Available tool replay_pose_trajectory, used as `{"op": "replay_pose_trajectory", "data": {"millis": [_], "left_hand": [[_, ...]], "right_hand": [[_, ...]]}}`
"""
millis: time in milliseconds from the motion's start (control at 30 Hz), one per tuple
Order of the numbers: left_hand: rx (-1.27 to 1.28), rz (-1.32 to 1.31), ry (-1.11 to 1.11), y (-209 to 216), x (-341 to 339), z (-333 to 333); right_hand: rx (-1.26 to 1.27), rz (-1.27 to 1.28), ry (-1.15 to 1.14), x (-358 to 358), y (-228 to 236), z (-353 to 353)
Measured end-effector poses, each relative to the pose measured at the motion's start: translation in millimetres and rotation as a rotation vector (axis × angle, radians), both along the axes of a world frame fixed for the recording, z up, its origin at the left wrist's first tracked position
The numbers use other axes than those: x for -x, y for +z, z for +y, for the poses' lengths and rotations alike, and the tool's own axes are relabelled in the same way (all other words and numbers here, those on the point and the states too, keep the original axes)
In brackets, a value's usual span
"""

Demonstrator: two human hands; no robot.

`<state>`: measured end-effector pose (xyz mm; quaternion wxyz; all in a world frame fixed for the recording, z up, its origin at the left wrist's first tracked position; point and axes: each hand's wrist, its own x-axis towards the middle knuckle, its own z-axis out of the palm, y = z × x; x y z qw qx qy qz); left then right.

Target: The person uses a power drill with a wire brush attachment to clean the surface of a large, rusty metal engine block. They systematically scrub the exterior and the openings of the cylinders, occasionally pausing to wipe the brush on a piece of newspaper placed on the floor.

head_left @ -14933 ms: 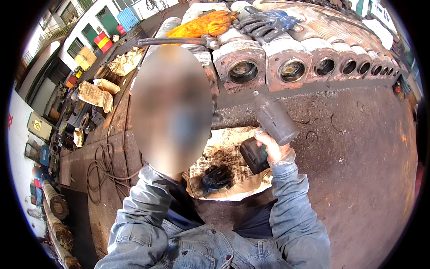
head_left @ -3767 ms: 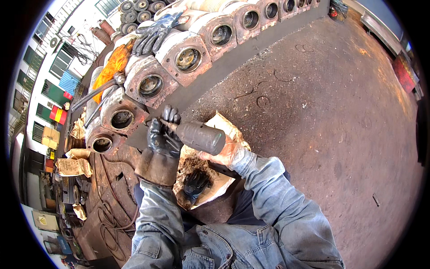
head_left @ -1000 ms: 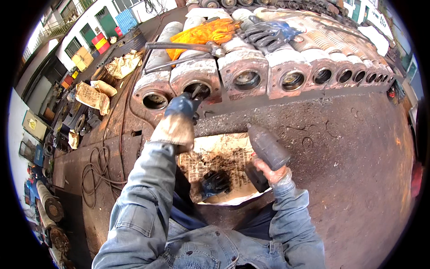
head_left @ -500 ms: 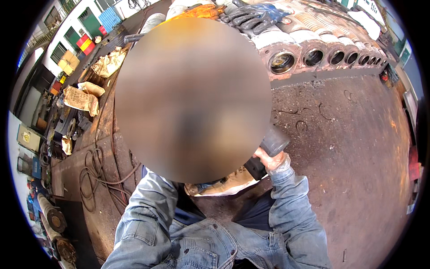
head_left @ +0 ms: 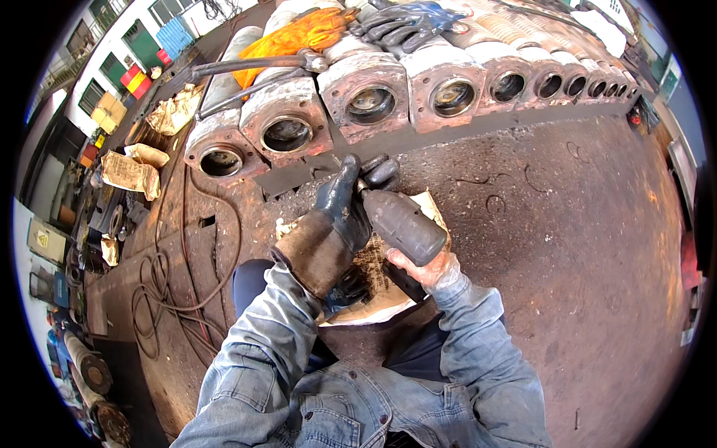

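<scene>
My right hand (head_left: 432,270), which looks covered by a thin clear glove, grips the handle of a dark grey pistol-grip power tool (head_left: 407,228). The tool's nose points up and to the left, away from me. My left hand (head_left: 345,205) wears a thick black glove with a brown cuff. Its fingers curl around the tool's front end, where a short metal tip (head_left: 362,185) shows; whether they pinch anything more is hidden. Under both hands a stained paper sack (head_left: 377,272) lies between my knees, with a dark blue-black glove (head_left: 347,290) on it.
A row of rusty metal cylinders (head_left: 366,78) with round open ends crosses ahead. On them lie an orange glove (head_left: 299,37), a blue-black glove (head_left: 411,26) and a long metal bar (head_left: 246,67). Hoses (head_left: 160,291) coil on the left floor near paper sacks (head_left: 131,175).
My right hand and the power tool have shifted left and slightly up. The blurred patch that covered the middle is gone, so my gloved left hand and the nearer cylinders now show.
</scene>
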<state>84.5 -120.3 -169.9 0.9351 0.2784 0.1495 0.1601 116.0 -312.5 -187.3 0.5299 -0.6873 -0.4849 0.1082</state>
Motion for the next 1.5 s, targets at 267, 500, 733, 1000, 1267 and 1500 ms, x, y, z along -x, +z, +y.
{"op": "replay_pose_trajectory", "data": {"millis": [267, 500, 733, 1000, 1267, 1500], "left_hand": [[-0.134, 0.104, -0.072, 19.5, 17.9, 2.2], [-0.243, 0.174, -0.126, 22.1, 21.2, 12.5], [-0.490, 0.295, -0.082, 27.9, -4.6, 20.2], [-1.507, 0.130, 0.060, 100.6, -64.8, -14.5], [-2.652, 0.189, 0.471, 123.6, -132.6, 52.3], [-2.637, 0.066, 0.497, 101.9, -150.8, 69.0]], "right_hand": [[-0.092, 0.529, 0.085, -13.0, -54.4, 2.5], [0.312, -0.186, -0.163, -24.8, -28.6, -22.1], [0.102, -0.021, -0.223, -25.1, -40.6, -17.7], [-0.854, 0.984, -0.238, -46.1, -66.2, -6.4], [-0.662, 0.597, -0.650, -88.2, -5.5, -21.4], [-0.676, 0.669, -0.659, -131.7, -9.3, -9.4]]}}
